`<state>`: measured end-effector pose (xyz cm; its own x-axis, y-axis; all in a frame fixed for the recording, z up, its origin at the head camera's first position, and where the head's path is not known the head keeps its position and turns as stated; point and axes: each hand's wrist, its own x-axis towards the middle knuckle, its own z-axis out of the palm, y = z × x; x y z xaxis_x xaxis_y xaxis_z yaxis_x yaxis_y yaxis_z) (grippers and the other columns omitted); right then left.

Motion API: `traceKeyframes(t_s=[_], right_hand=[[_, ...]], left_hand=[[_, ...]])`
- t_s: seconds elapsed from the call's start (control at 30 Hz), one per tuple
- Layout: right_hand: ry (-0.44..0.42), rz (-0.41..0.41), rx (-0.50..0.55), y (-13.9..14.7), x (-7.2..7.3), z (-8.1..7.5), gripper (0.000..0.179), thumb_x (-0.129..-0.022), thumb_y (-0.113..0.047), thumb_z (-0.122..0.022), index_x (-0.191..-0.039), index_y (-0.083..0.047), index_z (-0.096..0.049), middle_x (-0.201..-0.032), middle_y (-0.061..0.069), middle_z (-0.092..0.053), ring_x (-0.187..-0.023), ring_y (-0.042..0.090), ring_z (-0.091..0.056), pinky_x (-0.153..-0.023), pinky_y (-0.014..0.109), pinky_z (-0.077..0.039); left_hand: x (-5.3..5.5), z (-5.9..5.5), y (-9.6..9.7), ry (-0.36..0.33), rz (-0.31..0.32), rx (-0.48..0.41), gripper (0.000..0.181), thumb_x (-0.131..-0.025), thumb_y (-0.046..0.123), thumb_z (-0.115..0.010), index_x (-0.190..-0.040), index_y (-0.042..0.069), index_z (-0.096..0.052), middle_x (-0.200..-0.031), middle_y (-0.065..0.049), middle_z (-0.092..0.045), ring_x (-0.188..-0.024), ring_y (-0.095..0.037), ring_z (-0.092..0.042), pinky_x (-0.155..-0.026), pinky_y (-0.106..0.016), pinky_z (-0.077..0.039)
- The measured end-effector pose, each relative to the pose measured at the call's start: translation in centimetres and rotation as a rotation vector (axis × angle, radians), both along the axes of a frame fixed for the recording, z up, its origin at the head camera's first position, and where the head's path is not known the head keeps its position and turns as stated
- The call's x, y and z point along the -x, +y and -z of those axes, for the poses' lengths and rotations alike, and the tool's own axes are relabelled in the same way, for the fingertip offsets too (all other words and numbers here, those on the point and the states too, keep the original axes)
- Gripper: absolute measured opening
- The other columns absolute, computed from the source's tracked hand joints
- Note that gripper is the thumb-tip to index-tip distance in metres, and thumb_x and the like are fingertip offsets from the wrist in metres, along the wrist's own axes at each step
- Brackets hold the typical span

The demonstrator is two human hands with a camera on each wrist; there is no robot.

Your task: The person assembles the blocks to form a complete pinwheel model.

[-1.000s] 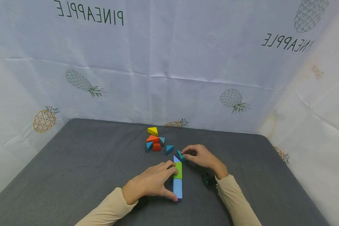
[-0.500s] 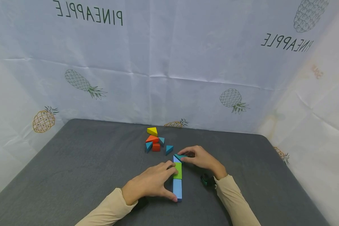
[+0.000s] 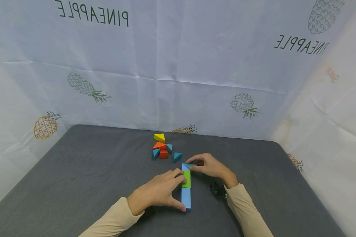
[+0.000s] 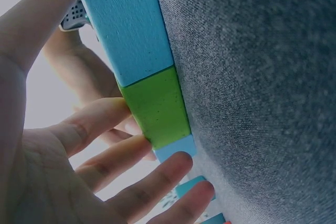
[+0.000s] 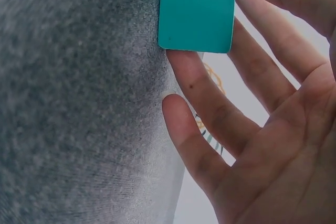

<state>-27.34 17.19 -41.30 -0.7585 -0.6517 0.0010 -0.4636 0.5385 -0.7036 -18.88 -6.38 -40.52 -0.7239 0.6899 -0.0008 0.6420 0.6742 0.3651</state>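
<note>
My left hand (image 3: 161, 187) spans a row of blocks, its thumb at the near end of the light blue block (image 3: 186, 198) and fingertips on the green block (image 3: 187, 179). In the left wrist view these fingers are spread and only slightly bent. Beyond the green block lies a light blue triangular block (image 3: 184, 167) at the far end of the row. My right hand (image 3: 212, 167) pinches a teal triangular block (image 5: 197, 11) between thumb and fingers. Its slanted side meets that of the light blue triangle, and the fingers partly cover it in the head view.
Farther back on the dark grey table (image 3: 106, 158) lie a yellow triangular block (image 3: 160, 137), a red triangular block (image 3: 159, 145), a red block (image 3: 163, 154) and several small blue triangles, one blue triangle (image 3: 177, 157) nearest the row. A pineapple-print cloth (image 3: 166, 59) hangs behind.
My right hand has turned the teal triangular block and brought it left and nearer, against the light blue triangle. The left hand has stayed in place on the row.
</note>
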Motion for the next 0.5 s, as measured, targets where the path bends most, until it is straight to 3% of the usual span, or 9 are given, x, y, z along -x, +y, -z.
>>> traceKeyframes(t_s=[0.3,0.5], right_hand=[[0.066,-0.035,0.005,-1.3,-0.5,0.0,0.031,-0.102,-0.023,-0.056,-0.13,-0.011,-0.065,-0.126,0.007,-0.066,-0.111,0.022,-0.061,-0.092,0.035,-0.05],[0.086,-0.072,-0.015,-1.9,-0.6,0.4,0.029,-0.102,-0.022,-0.055,-0.127,-0.011,-0.067,-0.124,0.007,-0.067,-0.117,0.026,-0.061,-0.1,0.048,-0.049]], left_hand=[[0.2,0.2,-0.1,0.011,0.009,0.0,0.073,-0.073,0.067,-0.076,-0.126,0.021,-0.061,-0.126,0.004,-0.051,-0.107,-0.011,-0.053,-0.089,-0.03,-0.052],[0.2,0.1,-0.2,0.009,0.02,-0.007,0.072,-0.073,0.067,-0.075,-0.126,0.021,-0.061,-0.125,0.005,-0.05,-0.106,-0.011,-0.053,-0.087,-0.029,-0.052]])
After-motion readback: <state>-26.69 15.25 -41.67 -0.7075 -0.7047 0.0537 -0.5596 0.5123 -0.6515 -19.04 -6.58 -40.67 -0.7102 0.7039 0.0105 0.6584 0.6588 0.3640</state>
